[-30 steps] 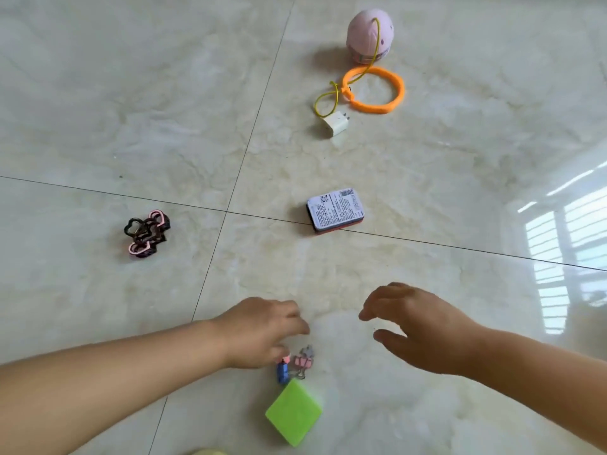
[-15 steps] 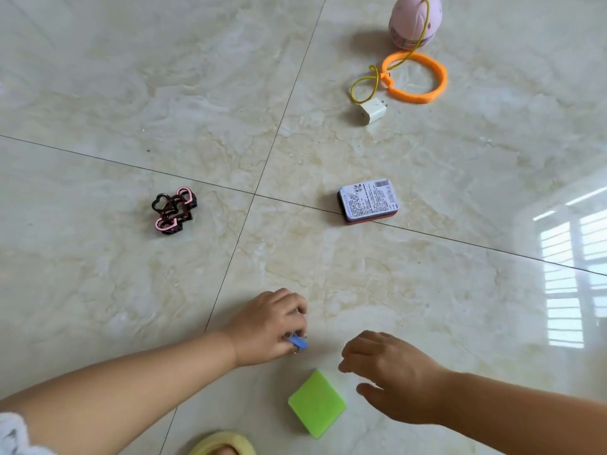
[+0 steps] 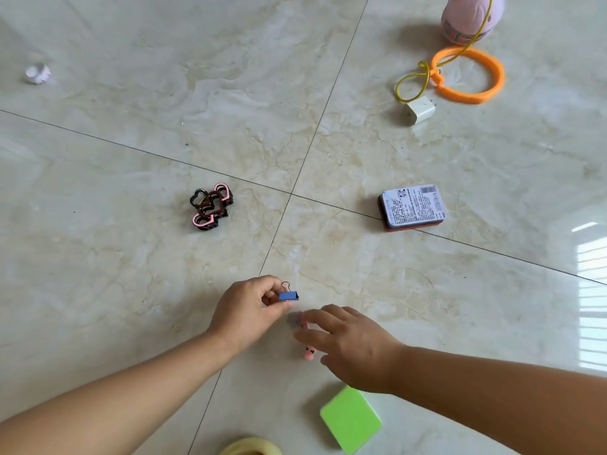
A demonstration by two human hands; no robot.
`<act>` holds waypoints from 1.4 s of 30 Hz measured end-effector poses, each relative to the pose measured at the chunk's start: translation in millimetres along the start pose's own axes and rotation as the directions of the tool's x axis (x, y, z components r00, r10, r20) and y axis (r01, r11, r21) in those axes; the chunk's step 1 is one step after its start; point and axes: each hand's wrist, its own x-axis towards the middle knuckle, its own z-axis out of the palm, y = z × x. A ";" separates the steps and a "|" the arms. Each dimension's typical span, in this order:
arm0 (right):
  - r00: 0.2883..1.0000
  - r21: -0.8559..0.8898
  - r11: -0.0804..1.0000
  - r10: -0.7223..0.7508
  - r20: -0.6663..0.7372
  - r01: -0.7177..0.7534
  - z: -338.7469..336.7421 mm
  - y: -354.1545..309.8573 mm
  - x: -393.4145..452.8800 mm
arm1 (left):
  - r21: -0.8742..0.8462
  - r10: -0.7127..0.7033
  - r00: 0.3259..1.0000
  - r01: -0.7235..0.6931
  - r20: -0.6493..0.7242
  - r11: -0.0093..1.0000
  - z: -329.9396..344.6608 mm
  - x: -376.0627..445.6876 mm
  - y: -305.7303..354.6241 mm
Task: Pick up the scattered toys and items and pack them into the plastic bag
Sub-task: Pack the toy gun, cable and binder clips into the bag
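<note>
My left hand [image 3: 248,310] pinches a small blue binder clip [image 3: 289,295] just above the marble floor. My right hand [image 3: 351,346] reaches in from the right, its fingers spread over a small pink clip [image 3: 309,353] that lies on the floor and is partly hidden under them. A green pad [image 3: 350,418] lies just below the right wrist. Further off lie a heart-shaped hair claw [image 3: 210,206], a flat tin with a printed label [image 3: 412,206], a white charger plug [image 3: 420,110], an orange ring [image 3: 468,75] on a yellow cord and a pink ball [image 3: 469,16]. No plastic bag is in view.
A crumpled white scrap [image 3: 37,73] lies at the far left. A yellowish tape roll [image 3: 251,447] peeks in at the bottom edge. Dark tile joints cross near the middle of the glossy floor, and a window glare shows at the right.
The view has tilted down and left. My left hand has lifted the blue binder clip off the floor. My right hand has moved left onto the pink clip.
</note>
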 end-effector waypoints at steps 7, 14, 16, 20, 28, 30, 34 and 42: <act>0.995 -0.118 0.989 -0.078 0.057 0.085 13.2 10.5 27.1 | -0.040 -0.071 0.996 0.069 -0.055 0.997 -15.4 -7.7 -17.8; 0.991 0.040 0.999 -0.042 0.131 0.037 13.5 17.4 30.1 | -0.073 -0.070 0.997 0.067 -0.043 0.995 -11.6 -8.5 -17.3; 0.990 0.057 0.997 -0.061 0.130 0.054 10.6 22.7 25.8 | -0.076 -0.060 0.997 0.057 -0.045 0.995 -10.0 -7.1 -11.7; 0.970 0.007 0.992 -0.123 0.210 0.124 3.4 27.2 16.7 | -0.041 -0.030 0.999 0.029 -0.019 0.999 -6.7 -5.6 -0.5; 0.983 0.228 0.964 0.160 -0.092 -0.135 -32.2 38.4 -15.4 | -0.024 0.066 0.998 -0.066 0.023 0.998 1.9 -10.8 38.3; 0.946 0.328 0.929 0.250 -0.207 -0.173 -48.5 39.1 -24.5 | -0.021 0.098 0.995 -0.097 0.026 0.995 1.0 -10.1 53.1; 0.784 0.457 0.855 0.452 -0.425 -0.245 -85.0 40.1 -67.9 | -0.026 0.195 0.977 -0.194 0.082 0.981 2.7 -3.4 108.3; 0.276 0.687 0.670 0.742 -0.611 -0.282 -112.6 38.8 -191.2 | -0.112 0.418 0.860 -0.403 0.294 0.908 53.0 1.2 245.5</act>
